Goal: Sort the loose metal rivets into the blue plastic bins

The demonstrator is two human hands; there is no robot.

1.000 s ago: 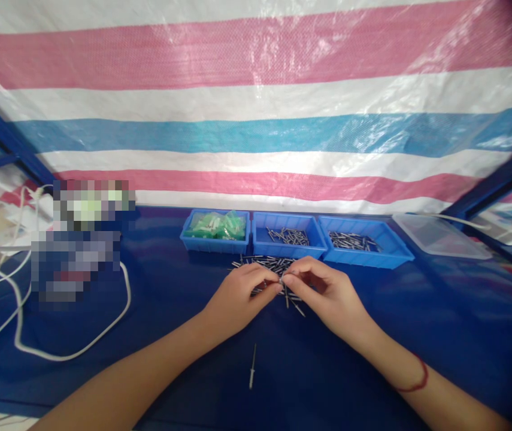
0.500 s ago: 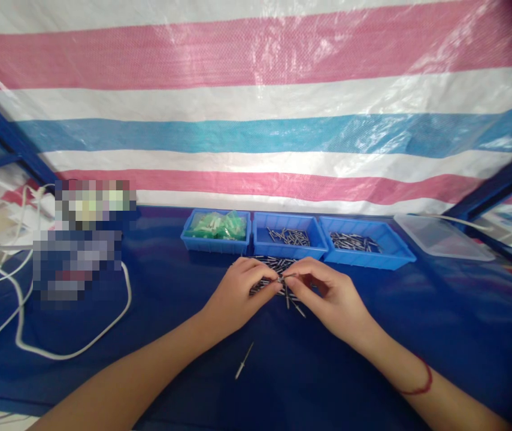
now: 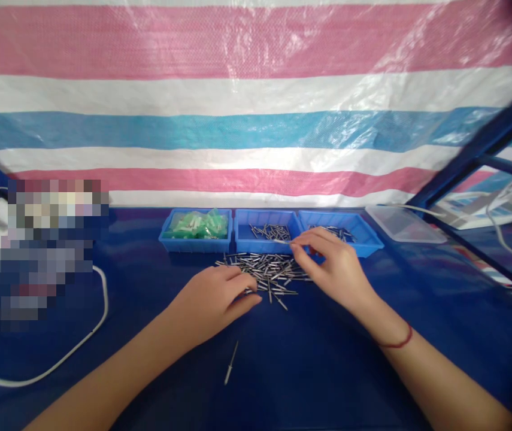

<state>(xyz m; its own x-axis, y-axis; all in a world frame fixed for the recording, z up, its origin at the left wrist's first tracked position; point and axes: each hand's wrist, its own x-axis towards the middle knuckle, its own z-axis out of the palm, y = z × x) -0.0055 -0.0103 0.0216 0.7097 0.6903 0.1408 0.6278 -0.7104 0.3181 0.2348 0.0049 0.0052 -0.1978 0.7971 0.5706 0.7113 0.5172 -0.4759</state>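
A loose pile of small metal pins [image 3: 264, 269] lies on the blue table in front of three blue bins. My left hand [image 3: 213, 299] rests at the pile's left edge, fingers curled onto the pins. My right hand [image 3: 332, 263] is raised over the front rim of the middle bin [image 3: 265, 230], pinching one thin metal pin by its end. The middle bin and the right bin [image 3: 339, 232] hold more pins. The left bin [image 3: 196, 228] holds green plastic parts. One single pin [image 3: 231, 362] lies alone nearer to me.
A clear plastic lid or tray [image 3: 405, 222] lies right of the bins. A white cable [image 3: 58, 359] loops across the table at the left beside a blurred-out patch. A striped tarp hangs behind; a blue frame bar [image 3: 471, 155] slants at the right.
My hands, which met over the pile pinching a pin together, have parted. The right hand moved up towards the middle bin with a pin; the left dropped onto the pile. The view shifted right.
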